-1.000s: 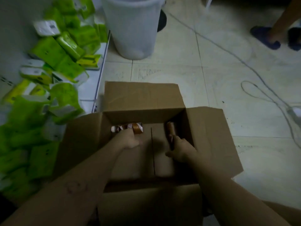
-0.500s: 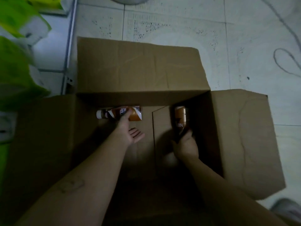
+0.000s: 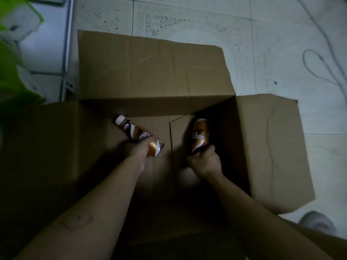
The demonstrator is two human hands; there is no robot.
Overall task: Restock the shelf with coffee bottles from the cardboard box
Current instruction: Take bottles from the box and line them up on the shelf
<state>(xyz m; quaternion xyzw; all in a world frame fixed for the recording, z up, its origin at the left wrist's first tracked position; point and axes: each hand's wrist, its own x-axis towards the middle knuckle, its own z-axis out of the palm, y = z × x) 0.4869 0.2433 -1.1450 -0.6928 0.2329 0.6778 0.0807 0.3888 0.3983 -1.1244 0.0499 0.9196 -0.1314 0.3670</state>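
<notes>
Lighting is dim. The near part of the cardboard box [image 3: 150, 72] interior is lost in shadow and nothing can be made out there. The cap end of the right coffee bottle [image 3: 200, 135] is hidden inside the right grip [image 3: 205, 162], and only part of its label lettering can be read. The lower body of the left coffee bottle [image 3: 138, 134] is covered by the fingers of the left grip [image 3: 139, 151]. Whether either bottle touches the box bottom cannot be told. The green packs [image 3: 11, 72] at the left are blurred and cut off. A pale blurred shape [image 3: 317, 222] at lower right is not identified.

The left grip is closed round the left coffee bottle near its base. The bottle is tilted, with its white cap pointed beyond the grip toward the far-left corner of the box. The right grip is closed round the neck end of the right coffee bottle. Its body is extended beyond the grip toward the far-right corner, close beside the right wall. The bottles are held apart, one on either side of the seam in the box bottom. The box is stood on the tiled floor [image 3: 187, 14], beside the white shelf [image 3: 47, 53].
</notes>
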